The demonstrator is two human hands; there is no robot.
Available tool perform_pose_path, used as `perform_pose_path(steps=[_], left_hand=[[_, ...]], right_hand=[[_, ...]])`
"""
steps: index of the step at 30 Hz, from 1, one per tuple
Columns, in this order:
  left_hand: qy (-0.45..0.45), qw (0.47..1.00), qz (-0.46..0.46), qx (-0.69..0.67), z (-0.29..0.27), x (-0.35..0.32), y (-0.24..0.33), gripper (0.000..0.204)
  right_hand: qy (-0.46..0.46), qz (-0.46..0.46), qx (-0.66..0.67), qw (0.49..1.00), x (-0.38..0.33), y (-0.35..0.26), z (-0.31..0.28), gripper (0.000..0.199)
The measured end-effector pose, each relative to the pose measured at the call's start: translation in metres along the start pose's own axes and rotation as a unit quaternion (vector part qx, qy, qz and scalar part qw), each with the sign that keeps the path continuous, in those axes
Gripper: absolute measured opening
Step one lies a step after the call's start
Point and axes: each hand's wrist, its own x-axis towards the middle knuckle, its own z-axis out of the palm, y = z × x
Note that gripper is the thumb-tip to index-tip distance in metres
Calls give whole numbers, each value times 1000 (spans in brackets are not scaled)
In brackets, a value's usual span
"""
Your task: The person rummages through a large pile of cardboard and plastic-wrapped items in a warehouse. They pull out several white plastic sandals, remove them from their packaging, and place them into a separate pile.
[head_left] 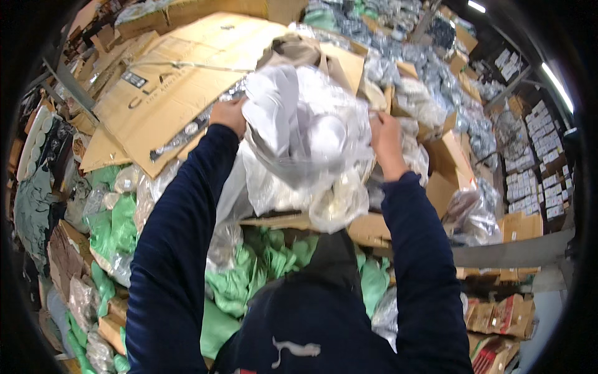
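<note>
a plastic bag is held in the grip of left hand and right hand; cardboard is spread left of the bag.

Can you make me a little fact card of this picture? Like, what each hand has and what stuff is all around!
Left hand: holding the left side of a clear plastic bag
Right hand: at the bag's right side, fingers partly hidden
In the bag: pale, soft-looking things, too blurry to name
Sleeves: dark blue
Beyond the left hand: a big flat cardboard sheet
Below the bag: green bundles
Far right: stacked white boxes
Upper right: a bright strip light
</note>
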Motion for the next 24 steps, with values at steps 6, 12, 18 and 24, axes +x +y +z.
perform_pose_path(steps=[6, 12, 18, 24], left_hand=[[-130, 965, 119, 192, 30, -25, 22, 36], [-33, 997, 28, 63, 13, 18, 41, 34], [80, 854, 400, 323, -5, 58, 61, 31], [88, 945, 241, 204, -10, 104, 95, 37]], right_hand=[[-123, 11, -157, 980, -8, 29, 38, 34], [-7, -94, -338, 936, 51, -16, -8, 25], [-43, -194, -331, 922, 66, -58, -37, 23], [32, -273, -334, 902, 159, -32, -44, 27]])
